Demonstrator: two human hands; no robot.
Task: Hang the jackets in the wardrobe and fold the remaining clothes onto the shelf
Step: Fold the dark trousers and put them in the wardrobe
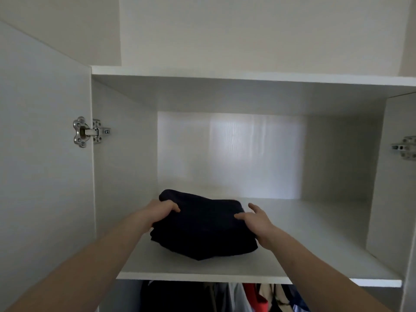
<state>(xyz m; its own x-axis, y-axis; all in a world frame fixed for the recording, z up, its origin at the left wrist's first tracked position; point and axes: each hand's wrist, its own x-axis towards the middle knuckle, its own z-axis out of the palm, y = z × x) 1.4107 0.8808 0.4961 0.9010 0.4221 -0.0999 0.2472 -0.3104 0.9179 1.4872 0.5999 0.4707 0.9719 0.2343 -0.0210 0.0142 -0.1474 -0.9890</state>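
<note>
Both arms are reaching up into the white wardrobe, and a folded dark navy garment (203, 226) is sitting on the white laminate shelf (315, 239), left of centre and close to the front edge. The left hand (165, 210) is curling its fingers over the bundle's edge at about nine o'clock, gripping the cloth. The right hand (255, 218) is lying at three o'clock with fingers spread and relaxed, touching the fabric without clasping it. The bundle's long axis is running from far left to near right, roughly eleven to five o'clock, with one corner pointing toward the front edge. Below the shelf, at six o'clock, colourful hanging clothes (252, 296) are showing, so the hanging looks largely done. Whether more folding remains is not something this view is showing.
</note>
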